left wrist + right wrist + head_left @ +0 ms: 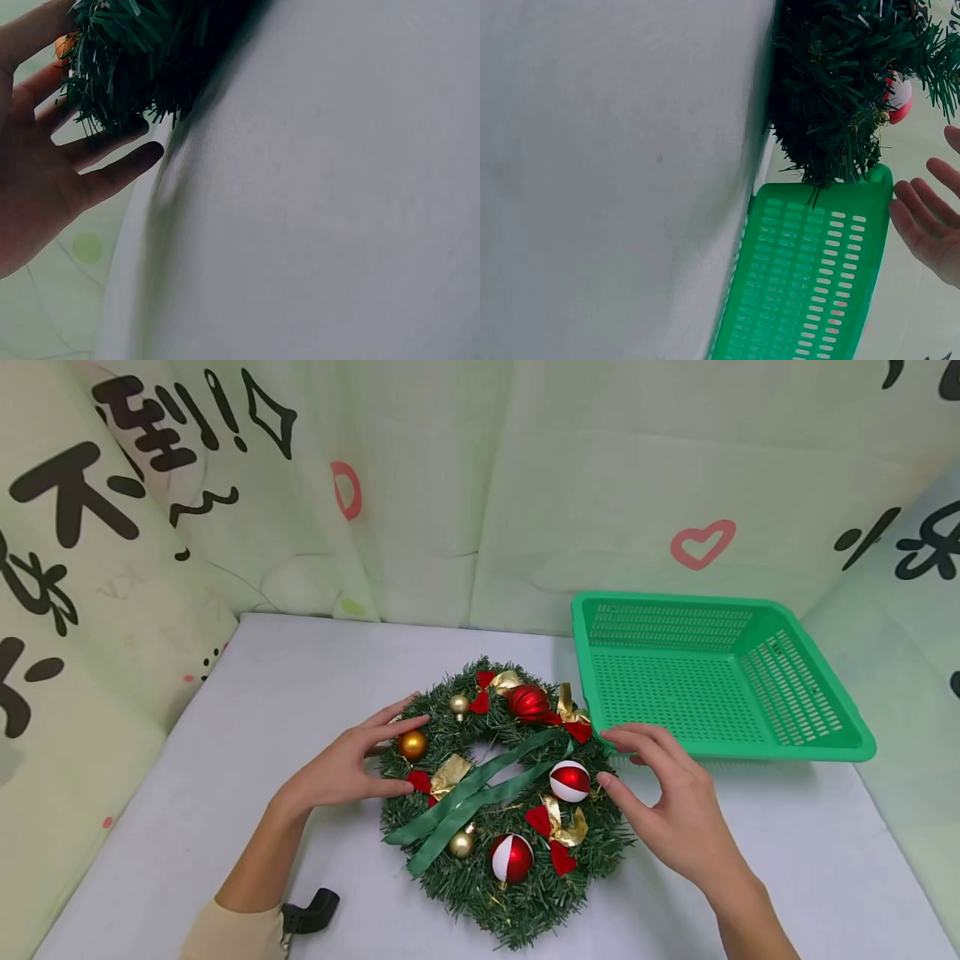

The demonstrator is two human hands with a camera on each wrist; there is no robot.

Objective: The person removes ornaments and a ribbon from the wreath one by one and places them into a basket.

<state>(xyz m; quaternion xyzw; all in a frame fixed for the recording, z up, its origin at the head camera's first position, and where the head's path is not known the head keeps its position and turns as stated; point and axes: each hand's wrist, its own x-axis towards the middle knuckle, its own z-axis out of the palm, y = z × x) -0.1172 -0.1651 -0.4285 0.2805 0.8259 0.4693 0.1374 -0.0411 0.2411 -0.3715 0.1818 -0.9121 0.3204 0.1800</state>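
Note:
A green Christmas wreath [517, 893] lies flat on the white table in the head view, decorated with baubles and red and gold bows. A dark green ribbon [472, 802] runs across its middle, its two tails at the lower left. My left hand [352, 768] rests spread on the wreath's left edge, around a gold-orange bauble [412, 745], thumb by a red bow. In the left wrist view its fingers lie along the needles. On the right side, my right hand [667, 802] hovers with loosely bent fingers, thumb tip close to a red-and-white bauble [570, 782].
A green perforated plastic basket [720, 748] stands at the back right, its near left corner close to the wreath. A black strap piece [311, 912] sits by the left sleeve. Printed curtains [525, 510] hang behind and beside the table [300, 677].

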